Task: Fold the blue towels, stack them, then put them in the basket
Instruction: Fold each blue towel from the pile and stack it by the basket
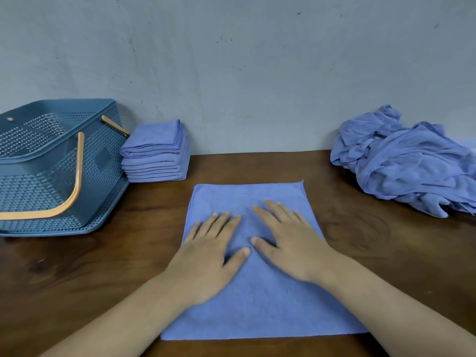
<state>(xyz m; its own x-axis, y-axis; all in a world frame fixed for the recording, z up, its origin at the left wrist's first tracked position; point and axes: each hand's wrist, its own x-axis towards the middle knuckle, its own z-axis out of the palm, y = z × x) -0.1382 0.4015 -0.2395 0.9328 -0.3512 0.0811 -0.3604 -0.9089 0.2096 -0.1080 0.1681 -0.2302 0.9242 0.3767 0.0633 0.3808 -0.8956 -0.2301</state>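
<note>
Pressing flat, both hands lie palm-down on a spread blue towel (260, 300) at the near centre of the wooden table (386, 253). The left hand (208, 256) and the right hand (286, 243) sit side by side, thumbs nearly meeting, fingers straight and slightly fanned; neither grips or pinches the cloth, they only bear on its surface. The towel lies open as a single layer, roughly square, its far edge toward the wall (257, 73) and its near edge close to the table's front.

To the left, against the wall, stands a stack of folded towels (155, 155), just beside a blue perforated basket (59, 176) with tan handles; no towels can be seen in the basket from this view. At the far right lies a heap of unfolded towels (407, 161), well apart from the work area.

Handling judgement: the cloth appears light, limp and thin, with no stiffness of its own, so it should drape and wrinkle readily yet cling to the wood rather than slide. A fold is best begun by pinching two corners of one edge and carrying that edge over to the opposite one, then smoothing with flat palms.
</note>
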